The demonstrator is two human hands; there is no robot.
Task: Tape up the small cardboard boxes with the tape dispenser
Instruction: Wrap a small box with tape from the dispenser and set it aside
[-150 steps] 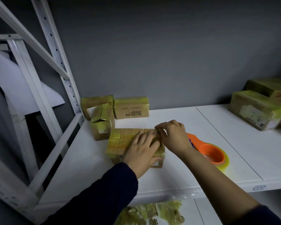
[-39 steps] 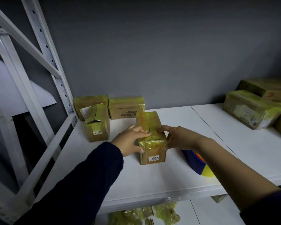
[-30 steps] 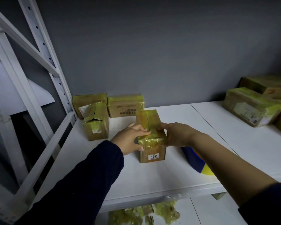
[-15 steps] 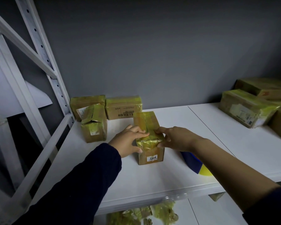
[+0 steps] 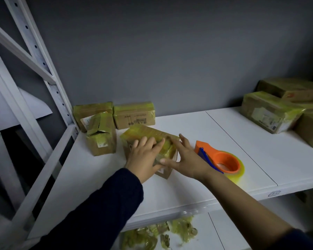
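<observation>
At the far left, noted the white rack post [image 5: 43, 73] and, just beside it on the shelf [image 5: 98, 177], three small boxes [image 5: 101, 139] already wrapped in yellowish tape, close to the wall. Further right, near the middle of the shelf, found the box in work [image 5: 148, 133], apparently tilted, with shiny tape over its top. Saw the left grip [image 5: 145, 157] laid flat on this top, fingers nearly straight, pressing and not closing around anything. Saw the right grip [image 5: 184, 159] also spread wide, thumb against the near end of the box, fingers along its right side, holding nothing. Just to the right of that, noticed the tape dispenser [image 5: 222, 159] lying on the shelf, orange with a blue part and a roll of yellowish tape, touched by no grip. Well apart at the far right, found more taped boxes [image 5: 267, 112] in a pile.

Judged the box light, since steadied by open palms only. Judged it stiff at edges and corners, yet probably soft in the middle of the panels. Considered the taped surface slippery, so thought it better to take hold on two opposite sides near the corners, not on the glossy top. Judged the dispenser best taken by the orange body, away from the cutting edge.
</observation>
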